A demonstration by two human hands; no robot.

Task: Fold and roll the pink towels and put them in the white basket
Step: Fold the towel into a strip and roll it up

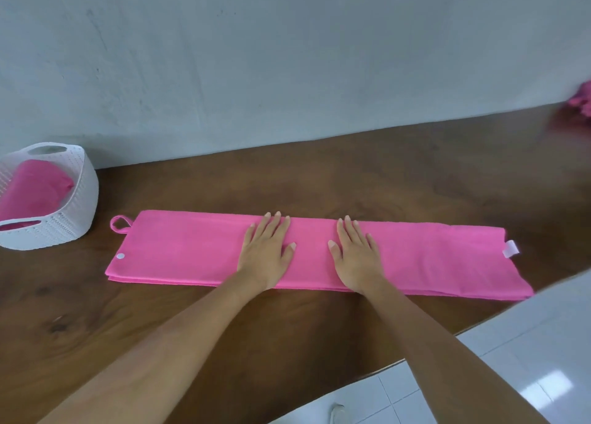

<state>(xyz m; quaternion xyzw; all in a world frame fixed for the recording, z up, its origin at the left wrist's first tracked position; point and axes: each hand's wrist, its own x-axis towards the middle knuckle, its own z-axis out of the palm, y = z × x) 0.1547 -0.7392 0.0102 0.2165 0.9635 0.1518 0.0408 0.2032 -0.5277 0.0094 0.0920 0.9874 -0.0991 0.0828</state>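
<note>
Head view: the pink towel (192, 251) lies folded into a long strip across the middle of the tabletop (351, 180). Both grips rest flat on its centre, left grip (267, 251) beside right grip (353, 257), fingers straight, clutching nothing.

The likely risk is a skewed roll. The stacked edges toward 6 o'clock sit slightly offset, so the layers could slide and the roll telescope or slacken. The hanging loop (120, 223) at 9 o'clock and white tag (510, 248) at 3 o'clock may poke out.

The white basket (86, 180), farther toward 9 o'clock, already holds a rolled towel (35, 190), leaving less room. More pink cloth (582, 99) waits at 2 o'clock.
</note>
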